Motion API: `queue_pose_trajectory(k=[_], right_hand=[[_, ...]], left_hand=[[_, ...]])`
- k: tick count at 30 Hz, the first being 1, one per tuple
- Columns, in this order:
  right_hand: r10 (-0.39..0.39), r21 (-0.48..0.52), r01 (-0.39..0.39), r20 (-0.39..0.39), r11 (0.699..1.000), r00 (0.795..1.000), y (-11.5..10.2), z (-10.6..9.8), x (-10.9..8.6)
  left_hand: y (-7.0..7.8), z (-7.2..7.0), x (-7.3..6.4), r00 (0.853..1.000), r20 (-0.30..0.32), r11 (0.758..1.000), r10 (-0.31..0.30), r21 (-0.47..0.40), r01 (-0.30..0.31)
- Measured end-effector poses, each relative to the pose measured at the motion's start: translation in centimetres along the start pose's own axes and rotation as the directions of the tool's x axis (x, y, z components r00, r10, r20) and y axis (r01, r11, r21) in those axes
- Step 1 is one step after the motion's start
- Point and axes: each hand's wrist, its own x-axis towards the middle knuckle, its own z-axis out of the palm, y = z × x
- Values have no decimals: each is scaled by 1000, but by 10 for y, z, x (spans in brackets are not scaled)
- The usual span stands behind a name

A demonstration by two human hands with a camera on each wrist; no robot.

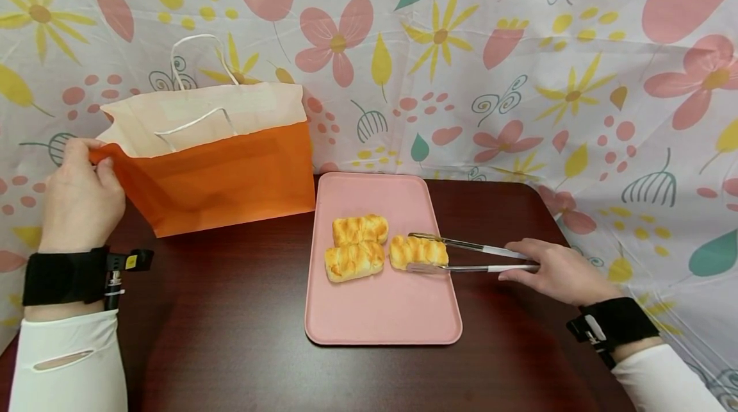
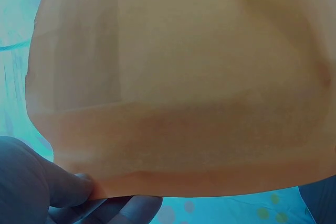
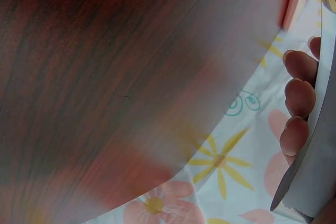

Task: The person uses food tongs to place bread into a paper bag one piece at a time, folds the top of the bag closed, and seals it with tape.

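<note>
At the left, my left hand (image 1: 83, 197) pinches the upper left edge of an orange paper bag (image 1: 230, 172) with white handles; its mouth gapes upward. In the left wrist view, thumb and fingers (image 2: 68, 187) grip the bag's edge. My right hand (image 1: 559, 271) holds metal tongs (image 1: 478, 268) with white grips. The tongs' tips lie along both sides of a golden bread roll (image 1: 418, 252) on the right of a pink tray (image 1: 383, 316). Two more bread rolls (image 1: 354, 261) lie side by side at the tray's left. The right wrist view shows fingers (image 3: 299, 98) curled round the tongs' grip.
The bag stands left of the tray, near the back edge of the dark wooden table (image 1: 230, 335). A floral cloth (image 1: 461, 79) hangs behind the table and down its right side. The tray's raised rim borders the rolls.
</note>
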Motion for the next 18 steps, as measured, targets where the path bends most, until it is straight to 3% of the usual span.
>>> queue_pose_trajectory(k=[18], right_hand=[[-8, -19, 7, -47, 1000, 999, -3, 0, 0]], left_hand=[[-1, 2, 1, 1000, -18, 1000, 17, 10, -17]])
